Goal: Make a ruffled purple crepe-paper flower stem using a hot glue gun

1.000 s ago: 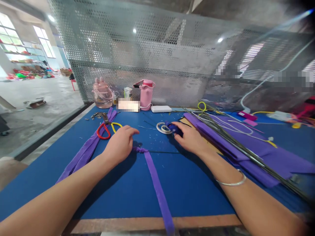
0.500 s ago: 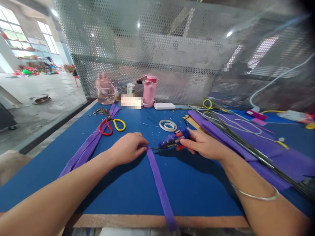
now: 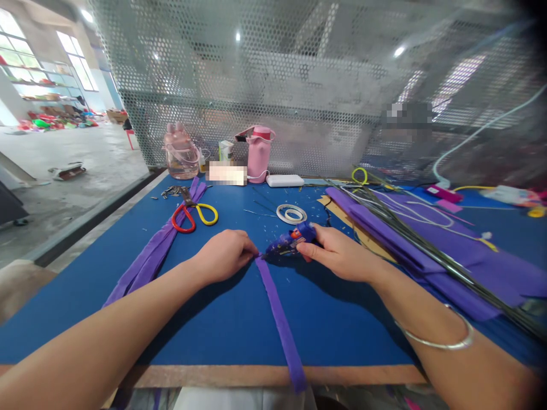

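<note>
A long purple crepe strip (image 3: 280, 319) runs from the table's front edge up to the middle of the blue table (image 3: 342, 319). My left hand (image 3: 224, 255) pinches the far end of that strip, fingers closed on it. My right hand (image 3: 337, 250) grips a blue glue gun (image 3: 289, 240) with an orange trigger. Its nozzle points left and touches the strip's end right by my left fingertips. A silver bangle (image 3: 440, 336) sits on my right forearm.
Red-and-yellow scissors (image 3: 192, 216) and a bundle of purple strips (image 3: 154, 256) lie at the left. A tape roll (image 3: 291, 214) sits behind the glue gun. Purple paper sheets (image 3: 427, 256) with dark wires (image 3: 410, 239) cover the right. Pink bottles (image 3: 258, 154) stand before the mesh wall.
My right hand picked the glue gun up from beside the tape roll and brought its nozzle left to the strip's end. My left hand closed on that end.
</note>
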Motion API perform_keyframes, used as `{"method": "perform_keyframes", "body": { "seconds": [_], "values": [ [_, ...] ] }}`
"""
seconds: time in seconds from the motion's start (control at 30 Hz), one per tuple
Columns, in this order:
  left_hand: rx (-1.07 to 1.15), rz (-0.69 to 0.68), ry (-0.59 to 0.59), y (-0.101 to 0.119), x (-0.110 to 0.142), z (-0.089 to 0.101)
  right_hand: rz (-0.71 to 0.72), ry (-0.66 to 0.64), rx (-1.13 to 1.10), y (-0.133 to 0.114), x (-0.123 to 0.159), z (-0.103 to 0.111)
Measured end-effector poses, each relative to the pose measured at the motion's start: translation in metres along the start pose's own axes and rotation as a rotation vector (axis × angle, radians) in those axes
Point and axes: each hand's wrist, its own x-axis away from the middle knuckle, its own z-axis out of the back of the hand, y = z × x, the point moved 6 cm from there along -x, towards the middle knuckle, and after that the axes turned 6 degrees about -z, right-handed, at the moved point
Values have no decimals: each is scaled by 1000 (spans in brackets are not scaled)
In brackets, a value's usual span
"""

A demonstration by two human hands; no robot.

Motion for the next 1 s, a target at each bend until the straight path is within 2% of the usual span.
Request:
{"method": "perform_keyframes", "body": {
  "seconds": [0.2,0.33,0.5,0.67,0.87,1.0],
  "values": [
    [6,-14,8,0,-1,0,40,55,21,-1,2,3],
    [-16,-4,-5,1,-1,-1,5,25,73,-2,1,0],
    [-9,-4,-4,2,-1,0,76,-49,69,-10,6,1],
    [-22,-1,1,2,-1,1,39,-5,79,-8,6,2],
    [-13,2,-4,3,-2,2,91,-86,59,-10,8,0],
    [-2,13,-11,2,-2,0,55,-30,81,-9,6,3]
  ]
}}
